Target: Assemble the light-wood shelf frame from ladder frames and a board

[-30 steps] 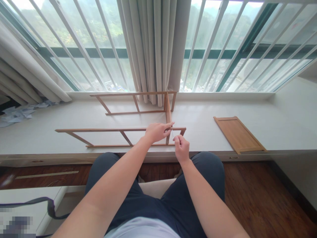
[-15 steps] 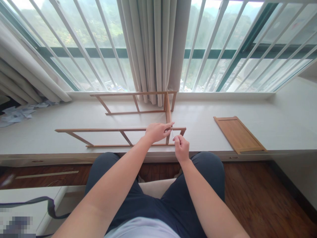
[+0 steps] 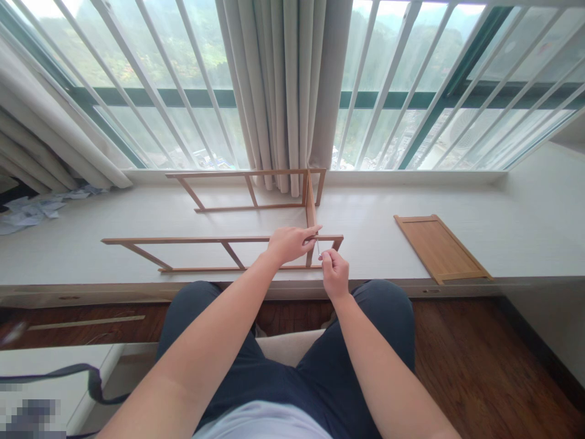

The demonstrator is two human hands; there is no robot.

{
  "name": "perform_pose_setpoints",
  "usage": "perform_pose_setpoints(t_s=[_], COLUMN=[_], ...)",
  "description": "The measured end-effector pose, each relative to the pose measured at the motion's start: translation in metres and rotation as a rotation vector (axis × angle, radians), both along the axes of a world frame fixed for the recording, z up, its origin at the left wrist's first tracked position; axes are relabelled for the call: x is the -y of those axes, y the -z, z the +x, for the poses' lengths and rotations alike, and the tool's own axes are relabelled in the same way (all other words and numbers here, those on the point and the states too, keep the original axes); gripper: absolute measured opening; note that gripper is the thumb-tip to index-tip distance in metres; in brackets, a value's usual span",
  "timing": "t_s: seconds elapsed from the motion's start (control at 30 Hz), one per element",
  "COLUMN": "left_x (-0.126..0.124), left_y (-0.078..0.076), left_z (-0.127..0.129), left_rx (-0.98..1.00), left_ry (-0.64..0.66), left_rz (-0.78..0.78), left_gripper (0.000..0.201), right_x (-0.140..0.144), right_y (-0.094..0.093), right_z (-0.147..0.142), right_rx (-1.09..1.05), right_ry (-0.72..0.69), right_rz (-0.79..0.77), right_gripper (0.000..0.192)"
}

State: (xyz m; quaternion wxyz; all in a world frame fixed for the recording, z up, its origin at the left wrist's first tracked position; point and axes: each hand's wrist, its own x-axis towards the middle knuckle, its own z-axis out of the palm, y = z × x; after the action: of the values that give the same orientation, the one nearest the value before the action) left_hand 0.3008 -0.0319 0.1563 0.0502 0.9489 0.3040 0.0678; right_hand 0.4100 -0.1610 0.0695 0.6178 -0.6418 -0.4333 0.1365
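Almost nothing has moved since the earlier frames: both hands keep their positions at the near right corner of the wooden frame [image 3: 219, 253], and only the right hand has shifted very slightly. The left hand [image 3: 289, 242] rests on the top rail of the frame, fingers curled over it and the forefinger stretched along the rail toward the corner, so it is closed on the frame. The right hand [image 3: 335, 273] is just below and right of that corner, closed narrow, pinching a thin metal tool [image 3: 318, 246] whose tip points up at the joint; what kind of tool it is cannot be told. The frame stands on the white window ledge [image 3: 388, 244], its near side along the front edge of the ledge, its far side [image 3: 247, 190] against the curtain [image 3: 283, 91], and a cross rail [image 3: 311, 207] joining the two at the right end. A flat wooden panel [image 3: 439, 247] lies on the ledge well to the right of the frame. Crumpled paper [image 3: 31, 210] lies at the far left end of the ledge, well apart from the frame.
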Motion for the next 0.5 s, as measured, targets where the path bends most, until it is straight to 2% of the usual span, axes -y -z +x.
perform_pose_setpoints(t_s=[0.5], left_x=[0.0012], left_y=[-0.0008], left_z=[0.0005], left_rx=[-0.001], left_ry=[-0.002], left_rz=[0.0], left_gripper=[0.051], right_x=[-0.0017], right_y=[0.0086], right_z=[-0.0002], right_rx=[-0.037], right_ry=[-0.019], right_rz=[-0.026], right_gripper=[0.032])
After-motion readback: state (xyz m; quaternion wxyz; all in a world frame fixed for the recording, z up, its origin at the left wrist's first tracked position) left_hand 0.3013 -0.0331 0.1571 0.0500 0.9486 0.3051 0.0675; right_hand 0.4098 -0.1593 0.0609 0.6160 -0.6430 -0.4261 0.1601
